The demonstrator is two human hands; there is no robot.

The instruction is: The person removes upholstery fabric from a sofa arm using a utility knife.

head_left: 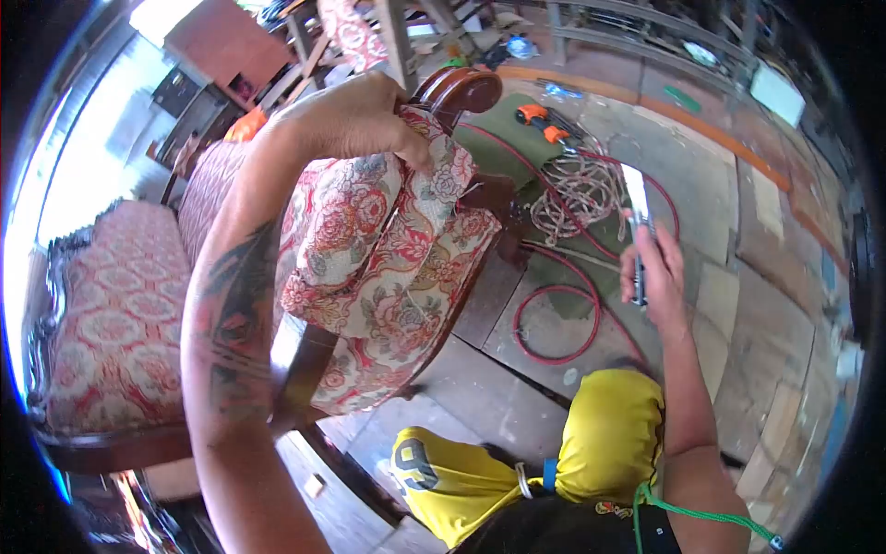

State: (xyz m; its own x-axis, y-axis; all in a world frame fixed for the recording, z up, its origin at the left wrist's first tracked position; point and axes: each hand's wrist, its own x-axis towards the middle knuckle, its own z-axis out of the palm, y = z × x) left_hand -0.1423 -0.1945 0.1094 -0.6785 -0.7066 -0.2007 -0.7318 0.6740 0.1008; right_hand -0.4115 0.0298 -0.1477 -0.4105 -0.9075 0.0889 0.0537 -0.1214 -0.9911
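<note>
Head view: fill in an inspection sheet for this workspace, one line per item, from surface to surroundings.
Surface: worn floor of panels with visible seams; green sheet lying on part of it.
Job's things: patterned upholstered chair with carved wood; bladed tool, blade pointing away from the person.
Clutter: pale rope in a tangled heap; orange-and-black power tool close by.
Hands: left hand over the chair's upper part, fingers partly hidden; right hand gripping the bladed tool.
Cables: red hose or cable looped on the floor.
Surroundings: patterned sofa at left.
</note>
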